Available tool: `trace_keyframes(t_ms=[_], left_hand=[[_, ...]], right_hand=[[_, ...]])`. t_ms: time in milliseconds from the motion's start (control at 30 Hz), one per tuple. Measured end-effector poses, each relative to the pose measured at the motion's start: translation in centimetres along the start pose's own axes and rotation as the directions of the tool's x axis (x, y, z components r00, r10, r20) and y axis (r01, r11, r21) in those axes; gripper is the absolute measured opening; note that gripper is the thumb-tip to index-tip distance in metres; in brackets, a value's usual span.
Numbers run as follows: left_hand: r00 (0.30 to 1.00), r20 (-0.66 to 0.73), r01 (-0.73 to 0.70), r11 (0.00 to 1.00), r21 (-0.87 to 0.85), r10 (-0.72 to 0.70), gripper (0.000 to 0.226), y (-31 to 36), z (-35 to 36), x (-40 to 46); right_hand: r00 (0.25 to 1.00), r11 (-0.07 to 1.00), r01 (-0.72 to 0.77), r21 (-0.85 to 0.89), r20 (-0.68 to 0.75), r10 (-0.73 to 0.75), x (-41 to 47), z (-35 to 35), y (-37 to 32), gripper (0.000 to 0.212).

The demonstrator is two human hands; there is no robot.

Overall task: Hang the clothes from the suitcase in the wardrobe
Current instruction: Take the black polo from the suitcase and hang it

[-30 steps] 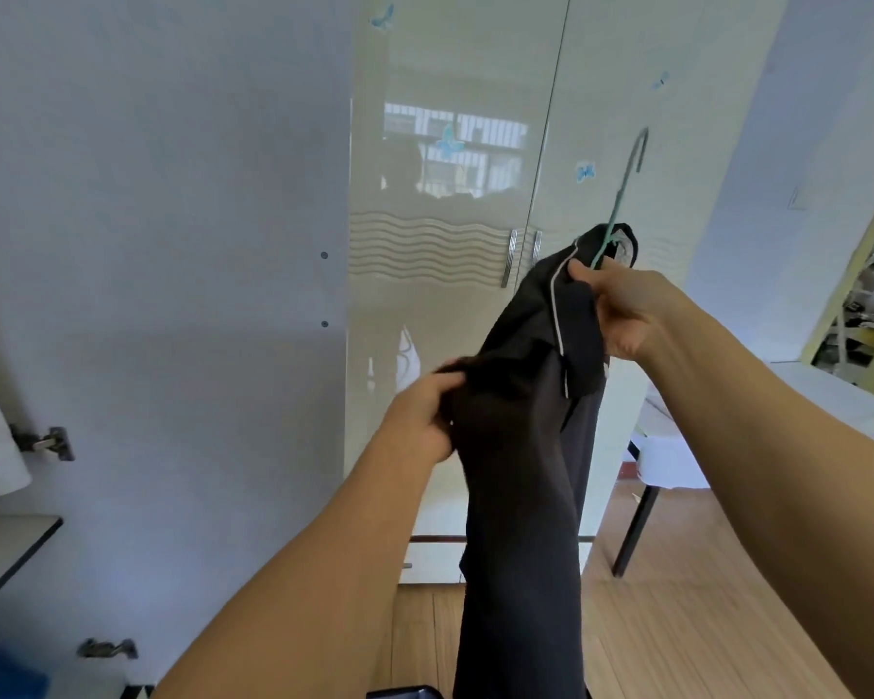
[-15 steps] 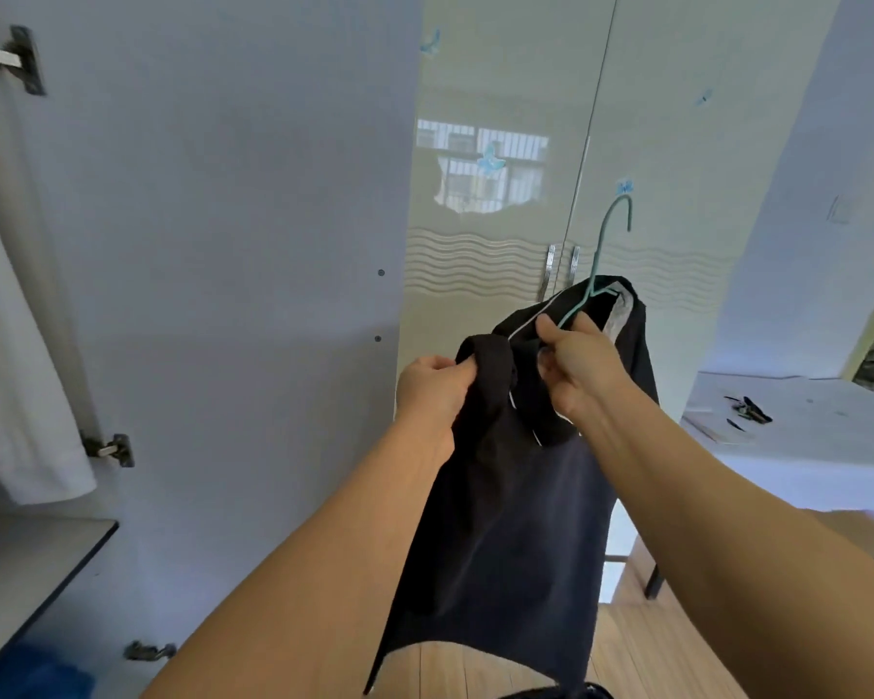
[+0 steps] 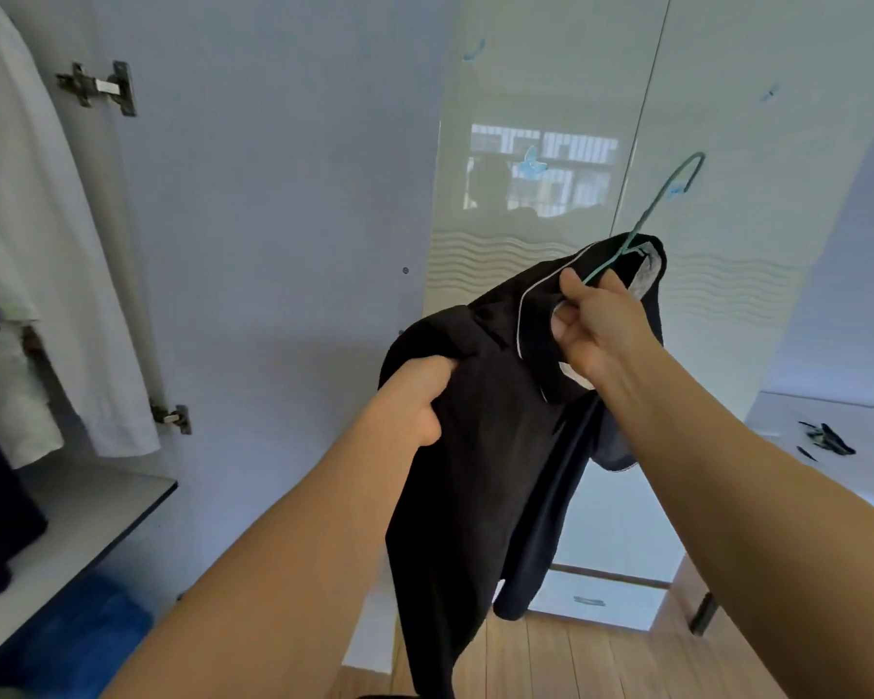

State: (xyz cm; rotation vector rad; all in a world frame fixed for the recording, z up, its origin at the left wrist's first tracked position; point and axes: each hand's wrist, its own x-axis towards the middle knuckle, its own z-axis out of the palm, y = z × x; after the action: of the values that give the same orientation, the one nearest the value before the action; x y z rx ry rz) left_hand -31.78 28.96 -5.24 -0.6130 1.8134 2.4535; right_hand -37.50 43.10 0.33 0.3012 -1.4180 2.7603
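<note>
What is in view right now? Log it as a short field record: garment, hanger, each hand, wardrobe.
garment: black garment, off the rail, hanging down between both hands
hanger: green wire hanger, hook sticking up out of the collar
left hand: left hand grips a bunch of the fabric
right hand: right hand holds the collar and hanger
wardrobe: open wardrobe door; white garment hanging inside at left

Both hands [image 3: 415, 396] [image 3: 596, 330] raised, seemingly clenched

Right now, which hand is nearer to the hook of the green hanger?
Right. The right hand pinches the collar just under the hanger hook; the left hand holds the black garment lower down.
</note>
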Motion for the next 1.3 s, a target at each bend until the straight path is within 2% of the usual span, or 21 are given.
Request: trace_keyframes(t_ms=[67,167,200,267,367,500,600,667,767,833,867,967,1033,1100,1167,1267,1300], left_hand=[[0.994,-0.09,-0.056,0.998,0.023,0.058,0.028,0.1,0.2,-0.4],[0.976,-0.167,-0.139,0.99,0.005,0.138,0.063,-0.3,0.2,0.0],[0.973,-0.187,-0.139,0.99,-0.017,0.134,0.064,-0.4,0.3,-0.1],[0.979,-0.188,-0.096,0.993,-0.067,0.082,0.049,-0.4,0.7,-0.5],[0.996,-0.092,-0.033,0.995,-0.097,0.024,0.036,-0.3,1.7,-1.3],[1.0,0.017,-0.001,0.997,-0.083,0.002,0.035,-0.8,2.7,-2.7],[0.997,0.059,-0.045,0.99,-0.132,0.053,0.033,-1.0,3.5,-3.1],[0.996,0.038,-0.076,0.989,-0.124,0.081,0.028,-0.8,3.7,-3.1],[0.999,-0.021,-0.045,0.998,-0.052,0.044,0.02,-0.7,3.5,-2.7],[0.997,-0.078,-0.026,0.999,0.02,0.027,0.018,-0.7,2.4,-2.2],[0.995,-0.09,-0.034,0.998,0.055,0.039,0.017,-0.6,1.8,-2.1],[0.97,-0.221,-0.079,0.991,0.11,0.102,0.009,-0.3,-0.9,-2.6],[0.923,-0.36,-0.114,0.989,0.09,0.139,0.006,0.2,-4.1,-2.4],[0.837,-0.528,-0.142,0.989,0.043,0.143,0.008,0.7,-7.7,-1.6],[0.702,-0.698,-0.09,0.99,0.108,0.14,0.02,1.0,-10.3,-0.7],[0.437,-0.868,0.073,0.953,0.295,0.236,0.041,1.2,-9.8,-1.1],[0.42,-0.85,0.107,0.913,0.394,0.318,0.05,1.4,-8.5,-1.7]], right_hand=[[1.0,0.999,-0.02,0.032,-0.002,0.02,0.3,-0.5,-0.8,0.024],[0.999,0.995,-0.044,0.092,0.01,0.043,0.2,-0.6,-2.1,0.024],[0.999,0.992,-0.049,0.116,0.02,0.047,0.3,-0.5,-2.4,0.024],[0.997,0.992,-0.057,0.112,0.058,0.05,0.5,-0.4,-2.8,0.022],[0.992,0.992,-0.08,0.099,0.107,0.069,0.4,-0.4,-2.8,0.021],[0.988,0.986,-0.103,0.131,0.125,0.086,-0.3,-0.7,-3.3,0.016],[0.991,0.986,-0.101,0.135,0.102,0.088,-0.7,-1.2,-3.8,0.018],[0.993,0.983,-0.097,0.153,0.08,0.085,-0.7,-1.7,-4.0,0.017],[0.998,0.989,-0.064,0.13,0.021,0.062,-0.6,-2.7,-4.1,0.018],[0.999,0.991,-0.028,0.131,-0.028,0.032,-0.2,-3.8,-4.1,0.048],[0.998,0.992,-0.004,0.126,-0.055,0.011,0.1,-4.4,-4.1,0.056],[0.987,0.997,0.007,0.076,-0.158,0.005,1.7,-6.9,-4.8,0.046],[0.972,0.992,-0.027,0.12,-0.229,0.054,3.2,-8.9,-5.3,0.04],[0.957,0.985,-0.043,0.166,-0.275,0.088,4.0,-10.2,-5.5,0.032],[0.955,0.986,-0.045,0.158,-0.282,0.089,4.1,-10.7,-5.3,0.031],[0.975,0.977,-0.111,0.184,-0.171,0.143,3.0,-9.2,-4.4,0.018],[0.978,0.973,-0.148,0.178,-0.118,0.17,2.4,-8.1,-4.0,0.009]])
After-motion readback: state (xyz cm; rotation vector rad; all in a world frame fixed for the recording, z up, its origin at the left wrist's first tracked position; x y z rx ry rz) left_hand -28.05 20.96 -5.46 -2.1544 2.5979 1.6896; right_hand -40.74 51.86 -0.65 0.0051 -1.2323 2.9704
